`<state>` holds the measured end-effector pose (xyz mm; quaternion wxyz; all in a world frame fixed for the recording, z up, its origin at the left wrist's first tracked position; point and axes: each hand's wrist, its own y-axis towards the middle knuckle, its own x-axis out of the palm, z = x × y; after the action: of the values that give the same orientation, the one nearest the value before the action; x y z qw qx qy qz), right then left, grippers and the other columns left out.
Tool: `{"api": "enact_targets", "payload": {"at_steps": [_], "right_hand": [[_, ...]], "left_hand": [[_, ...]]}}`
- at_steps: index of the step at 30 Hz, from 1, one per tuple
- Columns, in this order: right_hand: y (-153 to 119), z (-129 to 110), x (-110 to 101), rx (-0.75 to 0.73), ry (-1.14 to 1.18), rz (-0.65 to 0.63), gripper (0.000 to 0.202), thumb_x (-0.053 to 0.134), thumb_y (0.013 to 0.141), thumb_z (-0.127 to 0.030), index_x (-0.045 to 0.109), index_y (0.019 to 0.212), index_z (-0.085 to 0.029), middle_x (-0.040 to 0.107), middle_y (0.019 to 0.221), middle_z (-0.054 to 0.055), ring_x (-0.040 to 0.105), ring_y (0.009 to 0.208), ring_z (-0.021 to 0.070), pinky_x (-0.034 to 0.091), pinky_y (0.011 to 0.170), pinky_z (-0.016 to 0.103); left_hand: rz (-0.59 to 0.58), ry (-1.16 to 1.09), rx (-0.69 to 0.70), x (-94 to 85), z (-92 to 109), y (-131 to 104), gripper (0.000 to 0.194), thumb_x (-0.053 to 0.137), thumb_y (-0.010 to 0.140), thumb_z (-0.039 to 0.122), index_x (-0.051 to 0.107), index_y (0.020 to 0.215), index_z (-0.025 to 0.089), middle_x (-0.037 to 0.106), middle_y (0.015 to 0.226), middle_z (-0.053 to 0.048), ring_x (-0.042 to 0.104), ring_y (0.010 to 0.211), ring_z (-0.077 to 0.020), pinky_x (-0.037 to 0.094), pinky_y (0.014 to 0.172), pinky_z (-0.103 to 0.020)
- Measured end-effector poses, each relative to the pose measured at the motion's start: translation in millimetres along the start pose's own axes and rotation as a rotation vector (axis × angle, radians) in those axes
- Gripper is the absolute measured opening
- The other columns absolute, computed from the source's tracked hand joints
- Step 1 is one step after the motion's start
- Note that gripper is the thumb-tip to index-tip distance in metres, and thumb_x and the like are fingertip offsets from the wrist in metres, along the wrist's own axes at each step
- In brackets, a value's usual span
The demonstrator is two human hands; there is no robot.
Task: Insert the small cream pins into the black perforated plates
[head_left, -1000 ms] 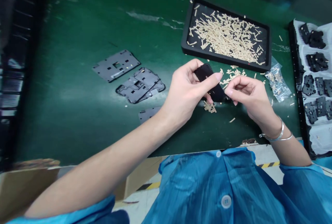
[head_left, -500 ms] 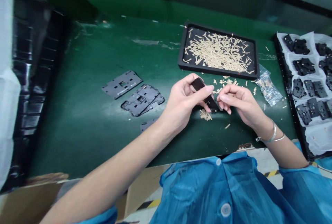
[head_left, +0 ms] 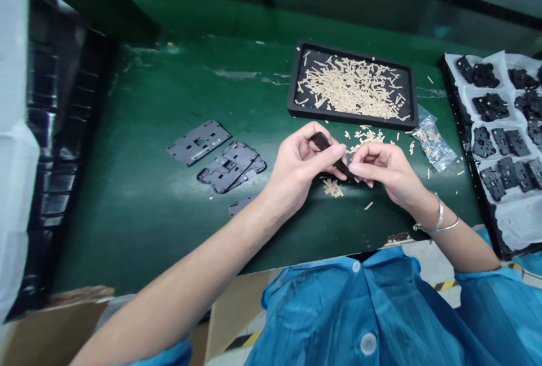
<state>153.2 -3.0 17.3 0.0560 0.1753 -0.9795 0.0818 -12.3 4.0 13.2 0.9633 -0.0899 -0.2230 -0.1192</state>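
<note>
My left hand (head_left: 302,157) is closed around a black plastic part (head_left: 328,146), thumb on its near side, with the part tilted nearly edge-on. At the part's right end, the fingertips of my right hand (head_left: 379,168) are pinched together against it. Whether a small strip sits in that pinch is hidden. A small heap of beige strips (head_left: 333,187) lies on the table just under the part. More loose strips (head_left: 368,137) are scattered behind my right hand. Left of my hands lie several flat dark plastic plates (head_left: 228,165), two of them overlapping.
A black tray (head_left: 292,95) heaped with beige strips stands at the back. Beside it lies a clear plastic bag (head_left: 438,148) of small pieces. A compartmented tray (head_left: 514,225) with black parts is at the right; a dark rack (head_left: 42,146) stands at the left of the green table (head_left: 148,213).
My left hand has turned the black part so it shows more edge-on. My right fingertips have moved slightly left, onto the part's end. The view has shifted a little.
</note>
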Motion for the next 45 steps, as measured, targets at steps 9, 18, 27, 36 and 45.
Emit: {"api": "enact_targets", "payload": {"at_steps": [9,18,27,36,45], "right_hand": [[-8.1,8.0,8.4,-0.439,-0.329,0.24,0.009,0.075,0.074,-0.016,0.068,0.079,-0.019,0.065,0.072,-0.001,0.051,0.056,0.0078,0.043,0.052,0.021],[-2.4,-2.0,-5.8,-0.433,-0.367,0.307,0.011,0.073,0.077,-0.023,0.065,0.071,-0.018,0.064,0.067,-0.002,0.051,0.055,0.0087,0.043,0.054,0.023],[-2.7,-4.0,-4.5,-0.372,-0.36,0.189,0.016,0.071,0.08,-0.032,0.066,0.077,-0.017,0.061,0.063,-0.002,0.049,0.054,0.008,0.04,0.052,0.023],[-10.4,-7.4,0.1,-0.411,-0.272,0.19,0.021,0.077,0.074,-0.034,0.065,0.079,-0.018,0.06,0.067,-0.002,0.049,0.056,0.0082,0.041,0.052,0.023],[-10.2,-10.5,2.7,-0.361,-0.273,0.186,0.019,0.074,0.077,-0.033,0.064,0.071,-0.018,0.059,0.064,-0.002,0.048,0.056,0.0085,0.04,0.051,0.023]], "left_hand": [[-0.08,-0.257,0.003,-0.4,5.0,-1.1,0.022,0.076,0.07,0.028,0.057,0.072,0.017,0.065,0.077,-0.001,0.063,0.075,-0.0126,0.055,0.068,-0.022],[-0.199,0.067,-0.102,-9.5,5.8,-0.2,0.034,0.071,0.076,0.045,0.072,0.091,0.015,0.067,0.097,-0.009,0.061,0.089,-0.019,0.053,0.074,-0.026],[-0.352,0.034,-0.163,-8.1,2.6,-0.1,0.033,0.072,0.08,0.042,0.06,0.097,0.016,0.067,0.076,-0.003,0.059,0.062,-0.0115,0.045,0.058,-0.022],[-0.103,0.354,0.122,-9.6,-0.6,-3.0,0.044,0.083,0.068,0.031,0.067,0.107,0.019,0.069,0.103,-0.006,0.064,0.098,-0.0177,0.05,0.091,-0.027],[-0.059,0.447,0.2,-8.4,0.7,-5.4,0.043,0.084,0.064,0.03,0.07,0.104,0.02,0.072,0.105,-0.007,0.065,0.099,-0.0205,0.051,0.095,-0.032]]}}
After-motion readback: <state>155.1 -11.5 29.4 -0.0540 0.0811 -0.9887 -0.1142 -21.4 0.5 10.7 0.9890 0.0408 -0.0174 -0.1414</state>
